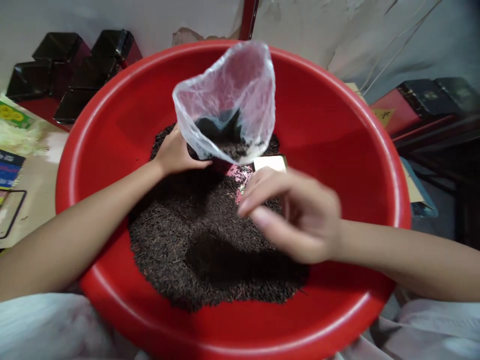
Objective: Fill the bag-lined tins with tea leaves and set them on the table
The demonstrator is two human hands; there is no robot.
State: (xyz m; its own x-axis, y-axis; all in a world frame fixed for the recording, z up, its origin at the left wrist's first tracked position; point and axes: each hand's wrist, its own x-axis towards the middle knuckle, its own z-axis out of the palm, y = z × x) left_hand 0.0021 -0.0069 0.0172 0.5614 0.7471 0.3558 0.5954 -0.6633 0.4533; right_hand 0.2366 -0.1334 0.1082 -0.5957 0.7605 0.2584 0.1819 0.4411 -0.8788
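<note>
A clear plastic bag [225,85] stands with its mouth wide open, some dark loose tea leaves inside it. It lines a dark tin, mostly hidden beneath the bag. My left hand [178,155] is wrapped round the left side of this bag-lined tin, thumb across the near side. Blurred by motion, my right hand [300,215] hovers over the leaves to the right, fingers loosely bent, thumb slightly apart, nothing visible between them. A heap of dark tea leaves [168,250] covers the bottom of the big red basin [337,135]. Behind my right hand lies a pink patterned surface [240,177], sprinkled with leaves.
A bright white rectangular piece [270,163] shows just beyond my right hand. Several black-and-red tins [60,47] stand outside the basin at the left, and more dark tins [431,100] are at the right. A wall [300,30] rises behind.
</note>
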